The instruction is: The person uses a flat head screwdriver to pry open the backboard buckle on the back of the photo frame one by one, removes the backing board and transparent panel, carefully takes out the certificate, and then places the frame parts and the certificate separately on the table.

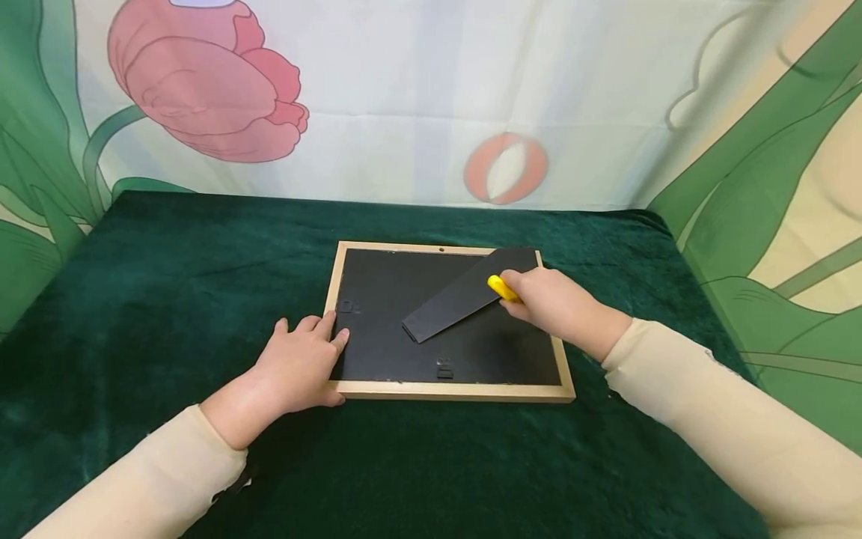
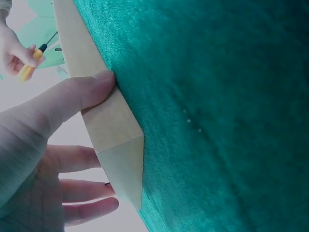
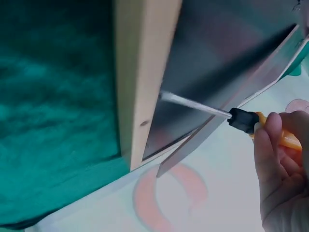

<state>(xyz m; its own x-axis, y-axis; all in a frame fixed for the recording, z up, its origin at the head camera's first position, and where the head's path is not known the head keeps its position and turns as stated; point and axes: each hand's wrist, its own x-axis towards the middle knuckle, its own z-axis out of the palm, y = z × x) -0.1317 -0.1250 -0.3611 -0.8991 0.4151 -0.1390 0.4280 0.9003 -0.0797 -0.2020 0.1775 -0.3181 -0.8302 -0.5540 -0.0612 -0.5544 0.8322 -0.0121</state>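
A picture frame (image 1: 465, 391) with a light wooden border lies face down, its black backing board (image 1: 384, 284) up. A black easel leg (image 1: 458, 299) slants across the board and stands partly raised in the right wrist view. My left hand (image 1: 303, 363) holds the near left corner, the thumb (image 2: 96, 88) on the border's outer side and the fingers around the corner. My right hand (image 1: 555, 299) grips the yellow handle of a screwdriver (image 3: 244, 120). Its metal shaft (image 3: 195, 105) points at the inner edge of the right border, the tip right at the wood.
Dark green velvet cloth (image 1: 202, 299) covers the table under the frame. Small metal hangers (image 1: 444, 369) sit on the board near its edges. Behind, a white curtain (image 1: 404, 97) printed with flowers and leaves hangs to the table's back edge.
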